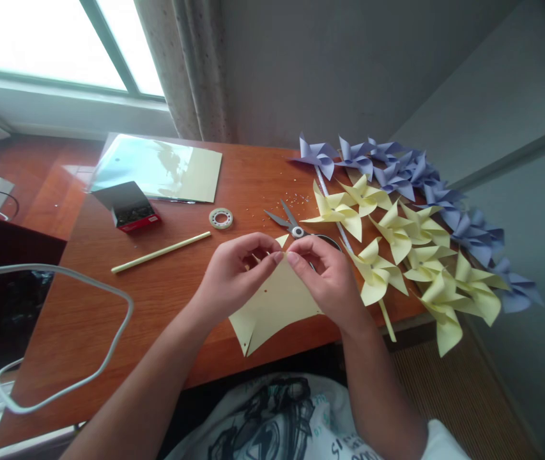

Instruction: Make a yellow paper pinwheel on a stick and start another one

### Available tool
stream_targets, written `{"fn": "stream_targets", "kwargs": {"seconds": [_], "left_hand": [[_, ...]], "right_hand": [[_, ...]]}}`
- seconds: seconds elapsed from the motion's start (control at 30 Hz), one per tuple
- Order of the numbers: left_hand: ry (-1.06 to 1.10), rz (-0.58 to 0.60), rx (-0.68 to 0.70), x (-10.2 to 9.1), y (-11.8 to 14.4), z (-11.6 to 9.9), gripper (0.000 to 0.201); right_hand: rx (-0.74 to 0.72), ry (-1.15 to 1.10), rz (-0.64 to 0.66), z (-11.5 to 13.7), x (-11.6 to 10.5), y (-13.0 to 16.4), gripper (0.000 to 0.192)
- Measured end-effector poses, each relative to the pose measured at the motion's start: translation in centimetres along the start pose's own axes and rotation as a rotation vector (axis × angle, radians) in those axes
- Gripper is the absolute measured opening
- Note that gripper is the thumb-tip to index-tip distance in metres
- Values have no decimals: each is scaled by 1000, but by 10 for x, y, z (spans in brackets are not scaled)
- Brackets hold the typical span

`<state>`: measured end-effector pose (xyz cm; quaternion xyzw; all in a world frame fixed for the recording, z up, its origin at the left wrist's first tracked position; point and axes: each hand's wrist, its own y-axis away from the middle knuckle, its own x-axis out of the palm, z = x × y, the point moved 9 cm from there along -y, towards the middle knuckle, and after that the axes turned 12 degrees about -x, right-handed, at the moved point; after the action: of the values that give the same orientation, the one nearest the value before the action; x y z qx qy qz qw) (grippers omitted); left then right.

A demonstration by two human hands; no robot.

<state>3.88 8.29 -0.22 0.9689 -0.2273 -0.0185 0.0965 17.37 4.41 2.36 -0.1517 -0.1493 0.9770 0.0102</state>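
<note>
Pinching yellow paper [272,306] over wooden desk [157,294]; window [46,38] behind.

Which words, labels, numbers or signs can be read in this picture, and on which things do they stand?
Shirt: dark print with letters along the lower edge, cut off and too blurred to read.
Small box: no readable label.
Tape roll, scissors, yellow paper held by both hands: no text visible.
</note>
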Motion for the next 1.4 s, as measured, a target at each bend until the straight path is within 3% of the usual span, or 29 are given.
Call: {"fn": "stream_targets", "kwargs": {"seconds": [0.13,0.27,0.63,1.4], "left_hand": [[124,89,-49,6,1,2,21],[200,90,-101,5,0,3,22],[93,6,-55,0,-2,1,22],[140,5,-36,1,-2,1,22]], "right_hand": [[139,-204,42,-13,7,2,15],[231,-311,47,-22,11,4,18],[81,-103,-1,-14,5,0,11],[42,-107,3,-12,7,-2,9]]}}
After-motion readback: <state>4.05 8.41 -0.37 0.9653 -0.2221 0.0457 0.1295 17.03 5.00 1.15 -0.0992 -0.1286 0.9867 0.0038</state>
